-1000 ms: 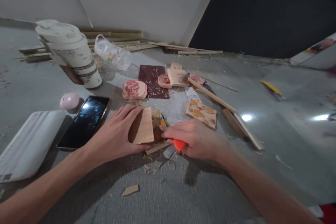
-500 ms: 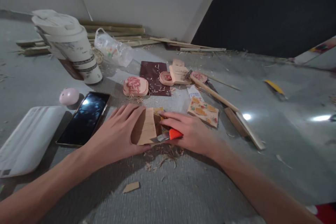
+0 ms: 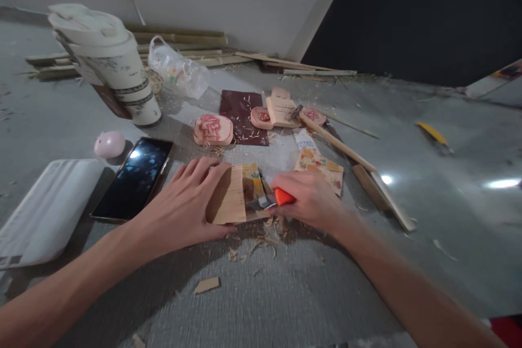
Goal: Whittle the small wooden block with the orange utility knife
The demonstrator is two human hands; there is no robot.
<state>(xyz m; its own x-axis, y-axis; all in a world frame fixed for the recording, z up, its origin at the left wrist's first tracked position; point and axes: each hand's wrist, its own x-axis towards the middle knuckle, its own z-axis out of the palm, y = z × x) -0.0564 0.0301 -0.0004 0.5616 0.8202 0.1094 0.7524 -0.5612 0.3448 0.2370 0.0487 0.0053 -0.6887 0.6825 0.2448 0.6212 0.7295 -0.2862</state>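
A pale wooden board (image 3: pixel 233 196) lies between the two hands, close in against the left palm and just left of the right hand's knife. The left hand (image 3: pixel 196 196) is curved around it, with the fingers along the far edge and the thumb along the near edge, gripping the board between them. The right hand (image 3: pixel 314 198) is closed around the orange handle of a craft knife (image 3: pixel 284 196), whose blade points left toward the board's right edge; whether the blade touches the wood cannot be told. A yellow patterned piece (image 3: pixel 253 176) shows just right of the board, between it and the right hand. Curled wood shavings (image 3: pixel 261 247) are scattered on the grey work surface (image 3: pixel 261 310) on the near side of the board, with a small flat wood offcut (image 3: pixel 206 285) nearer the person. A smartphone (image 3: pixel 134 179) lies to the left of the left hand, a wooden oval with red line drawing (image 3: pixel 213 129) lies beyond it, and a fruit-patterned tile (image 3: pixel 320 166) sits just beyond the right hand, partly hidden by it.
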